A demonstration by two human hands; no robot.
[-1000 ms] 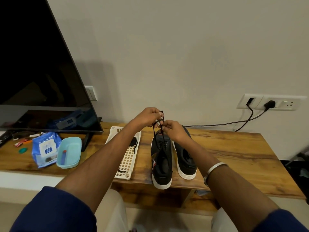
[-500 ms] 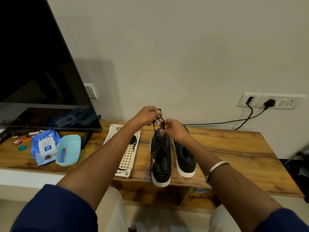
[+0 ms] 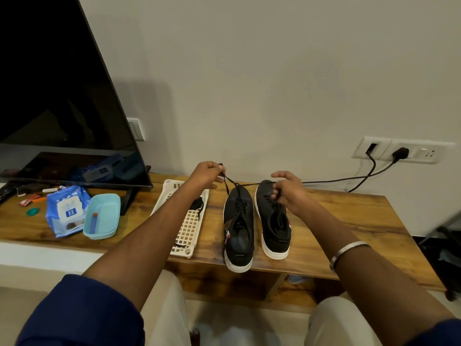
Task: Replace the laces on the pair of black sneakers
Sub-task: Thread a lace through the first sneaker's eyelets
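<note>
Two black sneakers with white soles stand side by side on the wooden table (image 3: pixel 349 221), heels toward me. The left sneaker (image 3: pixel 239 226) has a black lace (image 3: pixel 230 182) threaded through its eyelets. My left hand (image 3: pixel 207 174) pinches one end of that lace above and left of the shoe's toe. My right hand (image 3: pixel 290 189) grips the other end over the toe of the right sneaker (image 3: pixel 274 221). The lace runs taut between both hands. The right sneaker shows no lace.
A white lattice tray (image 3: pixel 185 228) with a dark lace bundle (image 3: pixel 197 203) lies left of the shoes. Farther left are a teal tub (image 3: pixel 102 216), a wipes pack (image 3: pixel 66 211) and a TV (image 3: pixel 57 96). A black cable (image 3: pixel 349 179) runs to the wall socket (image 3: pixel 401 152).
My hands were together above the left sneaker's toe; now they have pulled apart sideways, drawing the lace ends out taut. The shoes have not moved.
</note>
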